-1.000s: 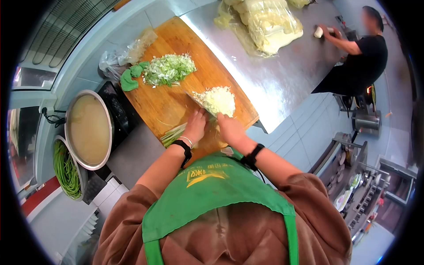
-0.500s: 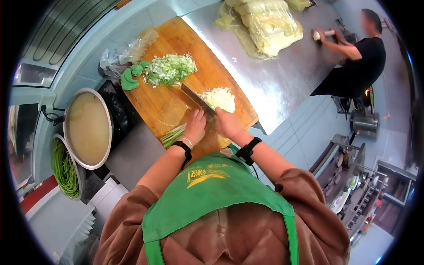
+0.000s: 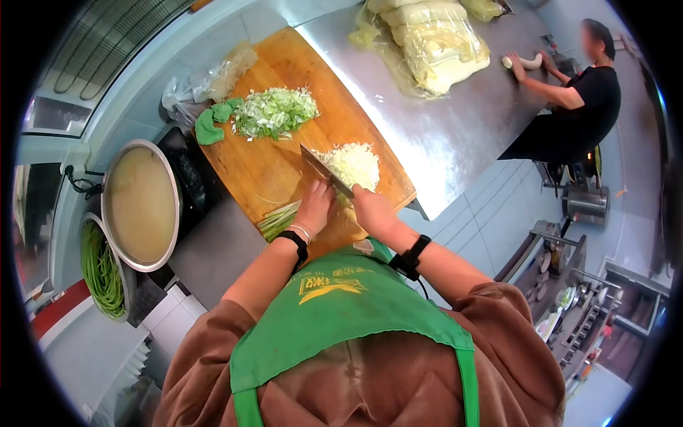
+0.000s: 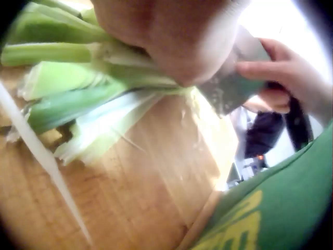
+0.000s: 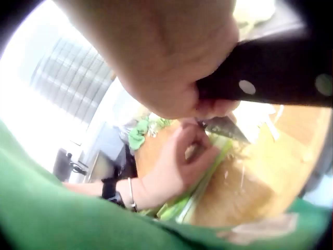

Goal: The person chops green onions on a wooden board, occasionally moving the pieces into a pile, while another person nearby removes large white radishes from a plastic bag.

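Leek stalks (image 3: 279, 218) lie flat at the near edge of the cutting board (image 3: 249, 167), light, layered, likely slick, so best pinned close to the cut. Left hand (image 3: 314, 206) presses them down with curled fingers; right hand (image 3: 371, 208) is wrapped round the handle of the cleaver (image 3: 325, 171), blade beside 1 pale chopped pile (image 3: 353, 164).

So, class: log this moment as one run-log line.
left hand: holds leek stalks | right hand: grips knife | surface: cutting board | chopped pile beside blade

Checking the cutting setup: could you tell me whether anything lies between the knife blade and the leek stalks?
Nothing visible does. The knife in the right hand meets the leek stalks directly beside the left hand.
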A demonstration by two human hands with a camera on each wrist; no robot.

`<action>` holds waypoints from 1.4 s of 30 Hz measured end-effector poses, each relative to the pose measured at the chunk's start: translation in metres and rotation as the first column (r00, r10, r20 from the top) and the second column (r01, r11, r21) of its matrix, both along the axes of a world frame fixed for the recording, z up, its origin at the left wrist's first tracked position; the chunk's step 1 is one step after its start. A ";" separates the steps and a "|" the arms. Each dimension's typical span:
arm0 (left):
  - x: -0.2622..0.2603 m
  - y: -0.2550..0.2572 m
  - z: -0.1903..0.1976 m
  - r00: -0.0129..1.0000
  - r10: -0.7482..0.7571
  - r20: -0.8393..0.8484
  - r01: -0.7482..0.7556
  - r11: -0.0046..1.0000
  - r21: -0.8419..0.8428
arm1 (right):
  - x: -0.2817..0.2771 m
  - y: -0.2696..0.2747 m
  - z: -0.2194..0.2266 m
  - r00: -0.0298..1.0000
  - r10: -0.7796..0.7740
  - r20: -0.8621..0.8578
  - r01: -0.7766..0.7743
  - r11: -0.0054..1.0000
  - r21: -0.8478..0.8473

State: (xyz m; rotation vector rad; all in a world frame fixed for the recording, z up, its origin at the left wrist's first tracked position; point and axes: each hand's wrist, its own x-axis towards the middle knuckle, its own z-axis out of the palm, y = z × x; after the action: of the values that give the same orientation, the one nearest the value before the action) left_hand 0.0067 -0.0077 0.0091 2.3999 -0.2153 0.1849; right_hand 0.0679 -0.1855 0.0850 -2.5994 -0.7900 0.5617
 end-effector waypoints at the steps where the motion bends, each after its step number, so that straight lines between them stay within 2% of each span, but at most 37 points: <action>1: -0.001 -0.001 -0.002 1.000 0.002 -0.003 -0.002 1.000 -0.001 | -0.003 0.001 0.000 1.000 -0.002 0.020 0.003 0.998 -0.056; 2: 0.001 -0.001 -0.003 0.998 -0.010 -0.065 0.012 1.000 0.022 | 0.000 0.005 -0.004 1.000 -0.003 0.021 0.004 0.998 -0.056; 4: 0.004 0.003 -0.004 0.992 -0.014 -0.123 0.021 0.998 0.055 | 0.013 0.020 -0.013 0.999 -0.051 -0.004 0.051 0.994 0.092; 6: 0.003 0.000 -0.002 1.000 -0.003 0.031 0.003 1.000 0.008 | 0.014 0.017 -0.012 0.999 -0.038 -0.001 0.038 0.996 0.079; 9: 0.002 0.001 -0.001 0.998 0.003 0.064 0.000 0.999 -0.048 | 0.010 0.006 -0.002 1.000 0.017 -0.002 -0.017 1.000 0.008; 11: 0.001 0.001 -0.006 0.999 0.007 0.031 -0.006 1.000 -0.020 | 0.006 0.004 -0.001 0.999 0.045 -0.017 -0.046 0.998 -0.049; 14: 0.002 0.003 -0.005 1.000 -0.003 -0.024 0.004 0.999 0.033 | 0.006 0.011 -0.017 0.999 -0.012 0.046 0.013 1.000 -0.026; 15: 0.001 0.003 0.000 0.999 -0.019 -0.051 0.021 0.999 0.044 | 0.007 0.009 -0.018 0.999 -0.012 0.036 0.010 0.999 0.037; 16: -0.002 0.001 0.006 0.998 -0.028 -0.050 0.030 0.999 0.041 | 0.008 0.003 -0.017 0.999 -0.016 0.028 0.013 0.995 0.097; 18: -0.001 0.003 0.017 0.999 -0.013 -0.031 0.013 1.000 0.011 | 0.014 -0.003 -0.009 0.999 0.005 0.031 -0.008 0.996 0.087; 20: -0.004 0.006 0.011 0.999 -0.013 -0.034 0.013 1.000 -0.007 | 0.004 -0.002 0.006 1.000 0.017 0.009 -0.018 0.997 0.075; 22: -0.003 0.005 0.005 0.999 -0.013 -0.034 0.012 0.999 -0.034 | -0.003 0.000 0.017 0.999 0.044 0.019 -0.043 0.998 -0.039; 26: 0.002 0.005 0.004 0.999 -0.008 -0.036 0.008 1.000 0.022 | 0.009 0.015 -0.017 0.999 -0.002 0.045 0.002 1.000 0.006; 28: -0.009 0.004 0.002 0.997 -0.032 -0.075 0.034 0.999 0.021 | 0.013 0.014 -0.016 1.000 0.001 0.025 -0.003 0.998 0.064; 32: -0.005 0.005 0.004 1.000 -0.002 -0.021 0.001 1.000 -0.024 | 0.002 0.000 0.002 0.999 0.054 0.005 -0.054 0.997 0.052; 34: -0.007 0.002 0.001 1.000 0.002 0.004 -0.002 0.999 -0.041 | -0.008 0.006 -0.001 1.000 -0.004 0.018 0.005 0.999 -0.043; 35: -0.008 0.001 0.001 1.000 0.003 -0.017 -0.003 1.000 0.004 | -0.006 0.008 -0.002 1.000 -0.006 0.018 0.006 0.999 -0.044; 37: -0.004 0.005 -0.002 0.999 0.014 -0.029 -0.012 0.998 0.061 | 0.005 0.019 -0.009 1.000 -0.012 0.005 0.012 0.997 0.072; 40: 0.000 0.004 0.000 0.999 0.031 0.040 -0.032 0.999 0.032 | 0.011 0.008 -0.003 1.000 0.010 0.008 -0.011 0.988 0.154; 41: -0.003 0.004 0.000 1.000 0.024 0.017 -0.024 1.000 0.019 | 0.009 0.007 -0.002 1.000 0.015 0.006 -0.015 0.988 0.153; 42: -0.007 0.003 0.001 1.000 0.014 -0.012 -0.014 1.000 0.003 | 0.003 0.006 0.004 0.999 0.026 -0.024 -0.024 0.998 0.061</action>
State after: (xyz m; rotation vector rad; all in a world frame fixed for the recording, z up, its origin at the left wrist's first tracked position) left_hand -0.0004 -0.0045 0.0099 2.4049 -0.1937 0.1769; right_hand 0.0713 -0.1794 0.0888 -2.5264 -0.8200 0.5669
